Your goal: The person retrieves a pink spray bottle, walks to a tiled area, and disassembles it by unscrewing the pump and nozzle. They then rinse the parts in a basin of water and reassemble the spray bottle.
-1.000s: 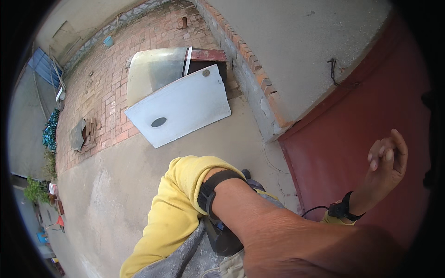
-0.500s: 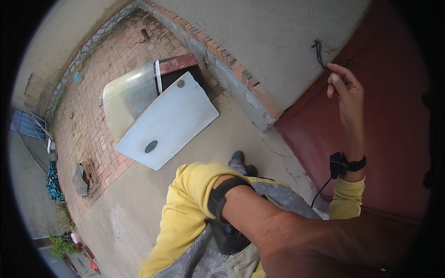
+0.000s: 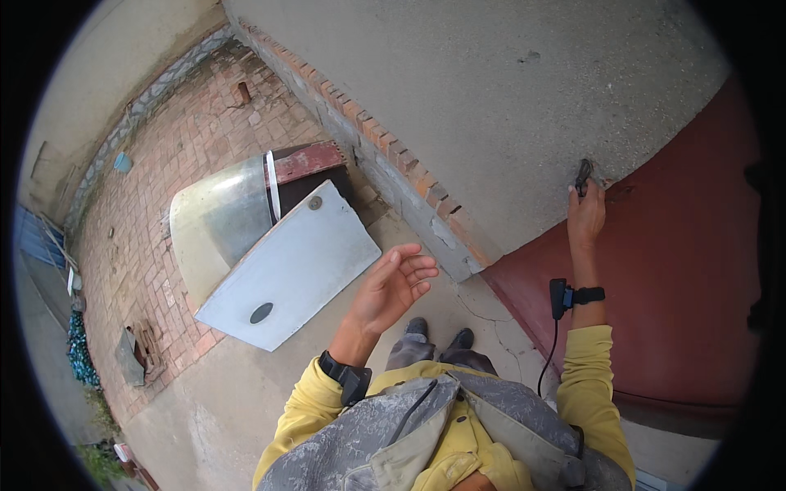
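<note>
My right hand (image 3: 587, 217) reaches up to the grey wall beside the red metal panel. Its fingers close around a short dark cord (image 3: 583, 172) at the wall's surface. My left hand (image 3: 395, 286) is raised in front of my body, palm partly turned up, with loosely curled fingers apart and nothing in them. Beyond it, a white board (image 3: 295, 266) with a dark oval mark leans against a clear curved cover (image 3: 217, 196). The red metal panel (image 3: 655, 278) lies below and beside my right forearm.
A low brick-topped ledge (image 3: 385, 147) runs from the far left toward the panel's corner. Brick paving (image 3: 155, 262) spreads at the left, with scrap pieces (image 3: 139, 356) on it and a small blue bucket (image 3: 123, 162) farther off. My feet (image 3: 438, 334) stand on concrete.
My left hand has come down from close to the camera and out to the left. My right hand, earlier just touching the hanging cord's lower end, now has its fingers around it.
</note>
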### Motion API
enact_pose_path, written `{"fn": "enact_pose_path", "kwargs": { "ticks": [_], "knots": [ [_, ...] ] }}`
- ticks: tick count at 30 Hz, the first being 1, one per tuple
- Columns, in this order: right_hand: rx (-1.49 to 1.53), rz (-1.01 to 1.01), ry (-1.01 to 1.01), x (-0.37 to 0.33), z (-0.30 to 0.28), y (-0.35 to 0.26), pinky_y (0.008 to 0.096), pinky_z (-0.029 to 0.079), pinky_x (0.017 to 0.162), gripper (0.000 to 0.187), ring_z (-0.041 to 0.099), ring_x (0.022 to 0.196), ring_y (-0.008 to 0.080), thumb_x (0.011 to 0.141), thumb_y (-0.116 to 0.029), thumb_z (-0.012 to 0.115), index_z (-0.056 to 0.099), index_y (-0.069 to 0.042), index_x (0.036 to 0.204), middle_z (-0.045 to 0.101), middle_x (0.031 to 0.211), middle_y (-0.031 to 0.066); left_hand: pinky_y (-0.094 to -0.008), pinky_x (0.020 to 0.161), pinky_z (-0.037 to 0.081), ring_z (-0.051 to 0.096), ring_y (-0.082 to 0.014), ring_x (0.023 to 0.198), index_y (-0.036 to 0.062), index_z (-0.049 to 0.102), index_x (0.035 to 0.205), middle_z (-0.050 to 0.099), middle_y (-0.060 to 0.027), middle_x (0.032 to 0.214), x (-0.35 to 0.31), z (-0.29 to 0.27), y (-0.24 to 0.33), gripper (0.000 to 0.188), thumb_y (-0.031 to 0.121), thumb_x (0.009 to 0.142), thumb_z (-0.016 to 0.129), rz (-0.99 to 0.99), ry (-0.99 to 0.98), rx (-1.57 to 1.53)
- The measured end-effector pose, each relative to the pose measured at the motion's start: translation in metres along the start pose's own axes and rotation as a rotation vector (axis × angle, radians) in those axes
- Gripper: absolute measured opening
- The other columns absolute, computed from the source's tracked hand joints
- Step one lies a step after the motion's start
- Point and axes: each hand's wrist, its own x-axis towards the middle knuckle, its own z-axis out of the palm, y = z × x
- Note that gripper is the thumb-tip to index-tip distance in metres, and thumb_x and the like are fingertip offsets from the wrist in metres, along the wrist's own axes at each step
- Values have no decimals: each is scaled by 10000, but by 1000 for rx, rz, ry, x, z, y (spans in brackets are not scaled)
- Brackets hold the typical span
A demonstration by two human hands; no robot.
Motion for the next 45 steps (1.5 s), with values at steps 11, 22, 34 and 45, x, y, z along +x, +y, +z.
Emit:
{"fn": "enact_pose_path", "kwargs": {
  "ticks": [11,22,34,45],
  "knots": [
    [26,-311,-114,-18,-31,3,383,507,702,117,624,804,332,878,-57,643,596,27,944,598,943,154,-348,824,531,639,-233,1006,66,534,1235,655,-126,1096,-115,-69,75,286,245,1023,467,617,488,70],
    [224,132,-213,-51,-118,78,306,471,583,129,629,643,173,902,-91,635,621,36,880,607,819,120,-313,822,534,634,-196,986,57,519,1262,639,-121,1119,-81,-42,81,296,230,1031,455,616,364,243],
    [-357,-281,-615,-71,-9,184,388,487,592,162,643,644,279,835,-119,652,634,35,788,640,743,178,-303,782,515,632,-186,915,77,563,1148,661,-92,1015,-118,-22,51,207,214,997,531,727,634,197],
    [249,-184,-916,-79,19,124,439,461,645,220,608,708,342,831,-145,670,602,25,708,618,749,184,-334,862,505,634,-221,1010,42,538,1212,655,-134,1105,-124,76,24,266,203,1002,519,1131,813,761]
  ]
}}
